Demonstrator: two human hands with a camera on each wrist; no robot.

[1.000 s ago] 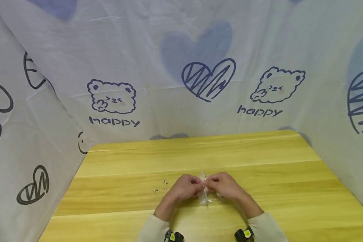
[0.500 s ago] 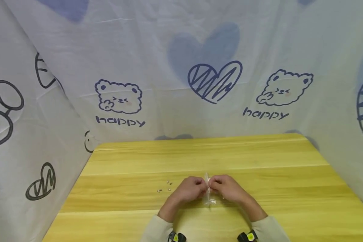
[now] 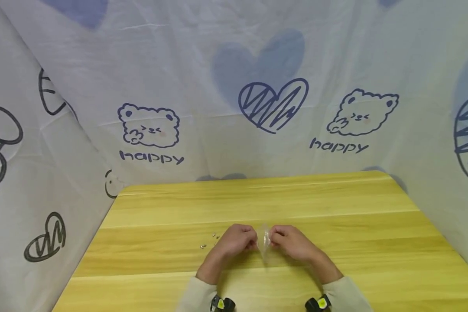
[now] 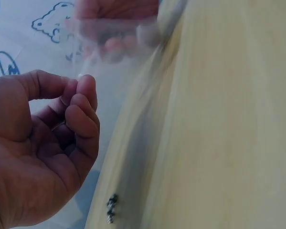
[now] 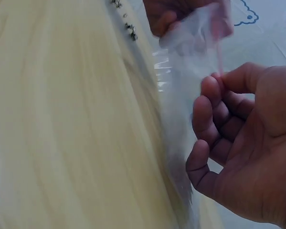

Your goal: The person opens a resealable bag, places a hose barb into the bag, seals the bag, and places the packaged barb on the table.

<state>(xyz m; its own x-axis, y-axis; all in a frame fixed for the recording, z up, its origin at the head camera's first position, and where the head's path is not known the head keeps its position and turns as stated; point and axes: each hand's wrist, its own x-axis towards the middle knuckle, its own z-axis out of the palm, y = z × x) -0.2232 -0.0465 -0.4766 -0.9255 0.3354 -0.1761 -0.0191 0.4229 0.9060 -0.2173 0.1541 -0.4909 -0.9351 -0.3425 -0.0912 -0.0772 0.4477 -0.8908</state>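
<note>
A clear plastic zip bag stretches between my two hands above the table, partly blurred. In the left wrist view my left hand pinches one side of the bag's top edge between thumb and index finger. My right hand pinches the opposite side with thumb and index finger, where a thin reddish line runs along the edge. The bag's body hangs down below the fingertips. Several small silvery metal pieces lie on the table left of my left hand; their exact kind is too small to tell.
The wooden-looking table spreads out around the hands. A white cloth printed with bears and hearts hangs behind it and along the sides. Each wrist wears a small black camera.
My hands have drawn slightly apart, the left one shifting left, and the sides of the bag now spread between them. The metal pieces stay on the table. The head view has shifted a little.
</note>
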